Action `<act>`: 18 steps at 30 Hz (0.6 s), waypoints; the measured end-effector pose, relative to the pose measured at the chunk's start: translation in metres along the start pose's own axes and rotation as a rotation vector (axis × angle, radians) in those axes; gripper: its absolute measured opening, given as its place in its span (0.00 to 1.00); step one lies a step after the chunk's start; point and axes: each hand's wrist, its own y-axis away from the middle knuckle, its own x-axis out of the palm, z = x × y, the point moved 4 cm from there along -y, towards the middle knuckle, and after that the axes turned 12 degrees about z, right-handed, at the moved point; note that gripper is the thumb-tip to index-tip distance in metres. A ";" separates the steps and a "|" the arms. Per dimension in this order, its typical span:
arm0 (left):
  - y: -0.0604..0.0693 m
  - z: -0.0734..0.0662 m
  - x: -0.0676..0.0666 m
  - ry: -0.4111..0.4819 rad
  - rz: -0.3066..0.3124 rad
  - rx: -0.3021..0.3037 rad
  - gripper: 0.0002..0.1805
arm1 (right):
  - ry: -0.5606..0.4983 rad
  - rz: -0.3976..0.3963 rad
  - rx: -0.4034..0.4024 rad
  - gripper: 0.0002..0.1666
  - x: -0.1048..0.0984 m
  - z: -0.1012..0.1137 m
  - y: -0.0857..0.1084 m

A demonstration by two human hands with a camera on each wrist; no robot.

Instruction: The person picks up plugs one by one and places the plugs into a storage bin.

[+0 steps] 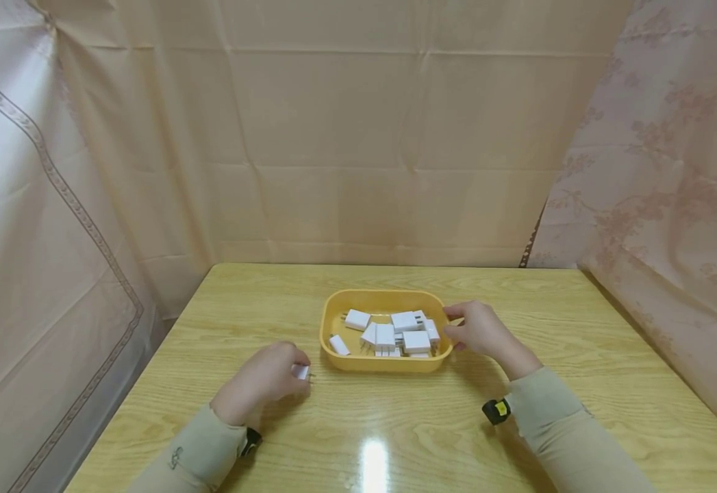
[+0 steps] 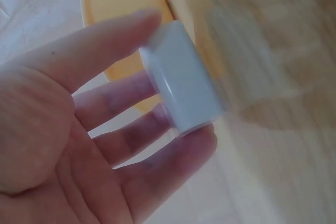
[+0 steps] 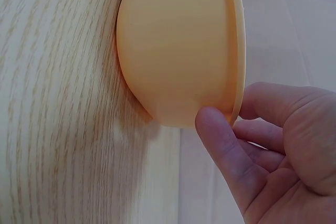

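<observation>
My left hand (image 1: 267, 376) is just left of the yellow plastic tray (image 1: 370, 365), low over the table. Between thumb and fingertips it pinches a white charger plug (image 2: 184, 80), whose metal prongs point right in the head view. At the tray's right end, my right hand (image 1: 481, 332) grips the rim. In the right wrist view its thumb (image 3: 218, 135) lies against the outer wall, with the other fingers by the rim. Several white charger plugs (image 1: 385, 337) lie in the tray, mostly heaped to its right, some with prongs showing.
The tray stands on a light wood-grain table (image 1: 259, 287). A beige cloth (image 1: 346, 137) hangs behind the table, with patterned cloths on both sides. Each wrist wears a dark strap, and a black and yellow piece (image 1: 496, 411) hangs by the right cuff.
</observation>
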 end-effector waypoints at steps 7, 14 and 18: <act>0.000 0.001 -0.006 -0.006 -0.025 -0.030 0.19 | -0.009 0.001 -0.012 0.30 0.000 -0.001 -0.001; 0.001 0.002 -0.017 0.005 -0.035 -0.036 0.18 | -0.026 0.000 -0.021 0.30 0.000 -0.001 0.000; 0.002 0.001 -0.024 -0.014 -0.060 -0.021 0.18 | -0.035 0.003 -0.018 0.30 0.000 -0.002 0.000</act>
